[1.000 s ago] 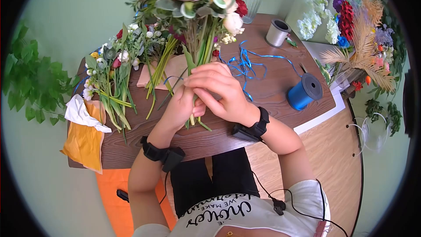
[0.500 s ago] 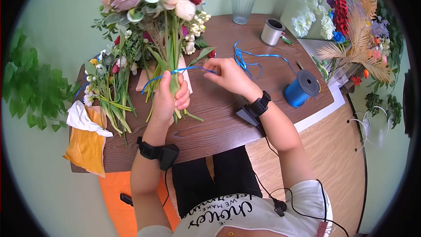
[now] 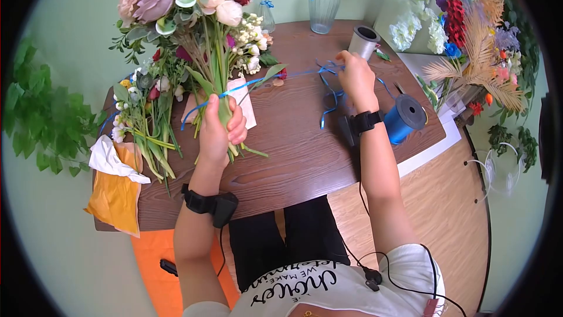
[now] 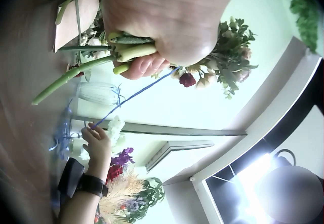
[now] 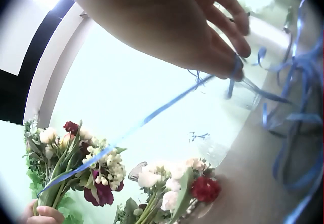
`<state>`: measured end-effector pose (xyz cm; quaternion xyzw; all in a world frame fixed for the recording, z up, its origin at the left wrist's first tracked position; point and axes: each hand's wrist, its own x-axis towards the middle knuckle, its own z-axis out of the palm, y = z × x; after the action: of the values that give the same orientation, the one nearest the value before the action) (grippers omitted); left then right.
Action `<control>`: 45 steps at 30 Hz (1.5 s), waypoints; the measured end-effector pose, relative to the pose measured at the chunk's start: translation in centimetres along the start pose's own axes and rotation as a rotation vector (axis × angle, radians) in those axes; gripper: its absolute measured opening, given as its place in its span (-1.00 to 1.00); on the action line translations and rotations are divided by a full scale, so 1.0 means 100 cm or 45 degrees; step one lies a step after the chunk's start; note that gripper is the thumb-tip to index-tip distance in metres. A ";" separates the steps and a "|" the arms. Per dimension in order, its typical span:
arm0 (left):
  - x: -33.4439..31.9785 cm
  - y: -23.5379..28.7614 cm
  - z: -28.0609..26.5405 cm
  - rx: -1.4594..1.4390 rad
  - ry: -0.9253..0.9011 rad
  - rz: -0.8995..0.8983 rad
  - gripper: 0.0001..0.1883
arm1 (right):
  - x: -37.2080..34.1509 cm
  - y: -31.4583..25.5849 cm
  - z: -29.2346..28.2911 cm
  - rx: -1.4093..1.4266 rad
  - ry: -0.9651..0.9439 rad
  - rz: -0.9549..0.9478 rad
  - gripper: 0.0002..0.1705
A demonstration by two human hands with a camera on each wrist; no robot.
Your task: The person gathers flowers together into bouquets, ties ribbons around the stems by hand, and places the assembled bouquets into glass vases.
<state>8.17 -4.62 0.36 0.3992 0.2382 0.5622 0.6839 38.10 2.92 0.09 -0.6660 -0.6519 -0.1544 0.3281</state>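
Right fingers farther out, ribbon — longer, straighter

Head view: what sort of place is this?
Probably a flower-arranging workspace: the left hand holds a bouquet, and a spool of blue ribbon and a glass vase are on the table.

Legible text noted in the head view: black lettering printed across the front of the person's white T-shirt. Read down the garment: a fragment ending in "E", the rest of that word unreadable; "choices" in large script; "WE MAKE" in small capitals; then "determin" in script, its ending not clearly legible
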 end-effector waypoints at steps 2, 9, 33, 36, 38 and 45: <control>0.000 0.000 -0.001 0.018 0.022 0.008 -0.58 | 0.000 0.004 0.006 0.124 0.095 -0.180 -0.58; 0.000 -0.013 0.000 0.103 -0.029 -0.115 -0.58 | -0.033 -0.110 -0.043 1.760 -0.441 -0.078 -0.65; -0.008 -0.019 0.008 0.193 -0.145 -0.203 -0.43 | -0.064 -0.129 -0.041 1.363 -0.065 -0.501 -0.88; -0.010 -0.020 0.009 0.212 -0.150 -0.209 -0.39 | -0.068 -0.132 -0.041 1.340 -0.024 -0.513 -0.88; -0.010 -0.023 0.009 0.250 -0.208 -0.208 -0.37 | -0.070 -0.134 -0.042 1.340 -0.010 -0.497 -0.87; -0.012 -0.022 0.014 0.235 -0.210 -0.252 -0.40 | -0.067 -0.131 -0.040 1.323 -0.066 -0.535 -0.84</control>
<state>10.22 -6.25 -0.75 0.4795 0.2701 0.4331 0.7138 25.65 -5.60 1.92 -0.2762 -0.7688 0.1416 0.5591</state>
